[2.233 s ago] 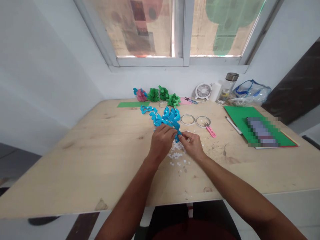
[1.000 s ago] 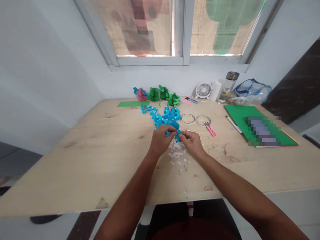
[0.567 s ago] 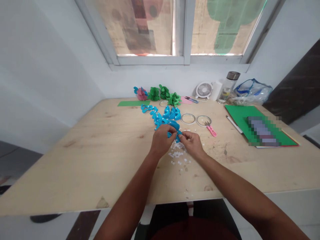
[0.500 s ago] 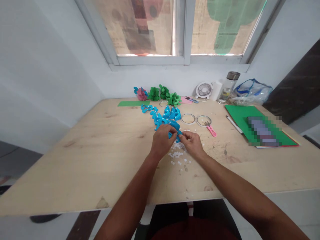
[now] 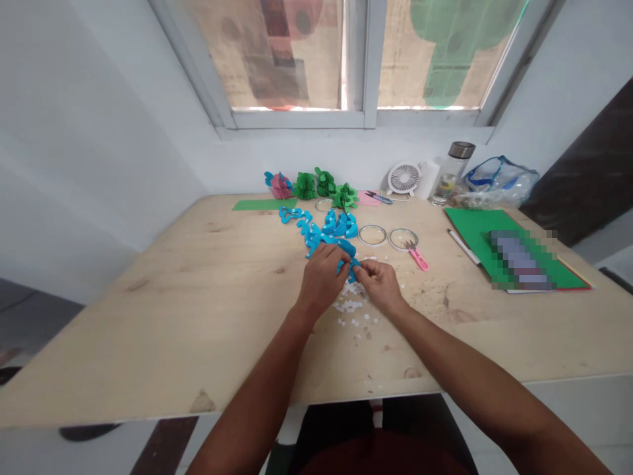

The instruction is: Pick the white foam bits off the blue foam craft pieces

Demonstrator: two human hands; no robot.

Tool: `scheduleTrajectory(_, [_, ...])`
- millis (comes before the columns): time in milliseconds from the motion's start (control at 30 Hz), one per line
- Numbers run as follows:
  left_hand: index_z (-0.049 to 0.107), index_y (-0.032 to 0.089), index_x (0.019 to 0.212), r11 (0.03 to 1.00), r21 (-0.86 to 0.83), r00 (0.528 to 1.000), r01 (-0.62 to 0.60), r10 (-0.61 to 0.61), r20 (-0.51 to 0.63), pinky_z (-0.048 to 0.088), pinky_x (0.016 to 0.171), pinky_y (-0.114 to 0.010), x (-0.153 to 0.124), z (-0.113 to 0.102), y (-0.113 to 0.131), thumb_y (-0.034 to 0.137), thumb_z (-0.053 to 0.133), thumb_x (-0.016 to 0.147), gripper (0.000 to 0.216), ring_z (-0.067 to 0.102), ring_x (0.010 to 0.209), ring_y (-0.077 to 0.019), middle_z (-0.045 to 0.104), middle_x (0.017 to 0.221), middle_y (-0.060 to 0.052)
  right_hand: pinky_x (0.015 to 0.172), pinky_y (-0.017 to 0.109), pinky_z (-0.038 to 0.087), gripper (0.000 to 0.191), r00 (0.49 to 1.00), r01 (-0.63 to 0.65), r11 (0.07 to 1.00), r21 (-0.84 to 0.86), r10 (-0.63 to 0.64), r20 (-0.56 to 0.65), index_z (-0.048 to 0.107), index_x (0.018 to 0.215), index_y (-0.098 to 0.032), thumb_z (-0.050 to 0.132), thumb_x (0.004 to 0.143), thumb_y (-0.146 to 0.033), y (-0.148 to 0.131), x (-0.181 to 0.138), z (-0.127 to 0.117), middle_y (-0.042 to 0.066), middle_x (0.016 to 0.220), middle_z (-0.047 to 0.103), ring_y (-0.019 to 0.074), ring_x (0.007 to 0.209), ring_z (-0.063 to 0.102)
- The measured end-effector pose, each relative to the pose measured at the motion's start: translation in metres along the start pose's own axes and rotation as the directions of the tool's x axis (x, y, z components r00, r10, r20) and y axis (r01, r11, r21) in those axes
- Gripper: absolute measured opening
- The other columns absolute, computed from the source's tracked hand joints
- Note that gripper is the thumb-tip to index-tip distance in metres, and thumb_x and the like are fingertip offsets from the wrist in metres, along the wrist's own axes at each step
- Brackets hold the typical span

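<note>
My left hand (image 5: 324,274) and my right hand (image 5: 380,280) meet over the middle of the table, fingers pinched on a small blue paper piece (image 5: 353,270). Its exact shape is partly hidden by the fingers. Just beyond them lie several curled blue paper pieces (image 5: 340,223) with small white patches on them. Below the hands, little white paper scraps (image 5: 349,305) are scattered on the wood. Two rolls of thin tape (image 5: 372,235) rest to the right, and pink-handled thread snips (image 5: 418,256) lie against the farther right one.
Along the wall stand green paper flowers (image 5: 304,187), a pink and blue one (image 5: 281,185), a small white fan (image 5: 404,179), a glass bottle (image 5: 451,175) and a clear bag (image 5: 504,181). Green sheets (image 5: 475,224) with a blurred object on top lie right, beside a white pen (image 5: 463,247).
My left fingers have shifted slightly over the blue paper piece, covering a bit more of it. My right hand stays almost still.
</note>
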State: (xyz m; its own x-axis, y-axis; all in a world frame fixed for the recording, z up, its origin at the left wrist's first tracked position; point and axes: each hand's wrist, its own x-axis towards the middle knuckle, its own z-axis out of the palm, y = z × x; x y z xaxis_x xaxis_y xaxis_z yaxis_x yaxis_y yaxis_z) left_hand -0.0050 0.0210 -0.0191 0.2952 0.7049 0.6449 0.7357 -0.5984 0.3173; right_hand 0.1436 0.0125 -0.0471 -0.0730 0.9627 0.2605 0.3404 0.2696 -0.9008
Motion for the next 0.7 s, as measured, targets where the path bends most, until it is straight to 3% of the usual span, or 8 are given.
scheduleTrajectory(233, [0.055, 0.021, 0.073, 0.999, -0.05, 0.999, 0.002, 0.0, 0.043, 0.047, 0.077, -0.033, 0.0001, -0.0015, 0.0017, 0.011, 0.056, 0.075, 0.01, 0.057, 0.085, -0.0205, 0.063, 0.081, -0.003, 0.048, 0.022, 0.03, 0.034, 0.999, -0.044, 0.996, 0.074, 0.044, -0.006, 0.054, 0.059, -0.016, 0.051, 0.078, -0.043, 0.003, 0.0027, 0.0004, -0.001, 0.053, 0.046, 0.01, 0.052, 0.038])
scheduleTrajectory(433, [0.06, 0.022, 0.088, 0.971, -0.173, 0.986, 0.166, -0.167, 0.011, 0.049, 0.077, -0.032, -0.0002, -0.0021, -0.0013, 0.019, 0.056, 0.078, 0.012, 0.061, 0.084, -0.0177, 0.066, 0.086, -0.002, 0.049, 0.023, 0.031, 0.032, 0.998, -0.055, 0.993, 0.103, 0.055, 0.001, 0.056, 0.062, -0.015, 0.052, 0.078, -0.043, 0.0004, 0.0025, -0.0003, -0.001, 0.055, 0.049, 0.0101, 0.051, 0.04])
scheduleTrajectory(700, [0.062, 0.021, 0.079, 0.99, -0.093, 0.995, 0.104, -0.104, 0.005, 0.048, 0.079, -0.033, 0.0002, -0.0012, 0.0026, 0.021, 0.055, 0.08, 0.007, 0.06, 0.086, -0.0198, 0.066, 0.082, -0.004, 0.049, 0.023, 0.032, 0.031, 0.999, -0.042, 0.997, 0.058, 0.042, -0.004, 0.056, 0.062, -0.015, 0.051, 0.078, -0.041, -0.0005, 0.0022, -0.0005, -0.001, 0.055, 0.048, 0.01, 0.052, 0.038])
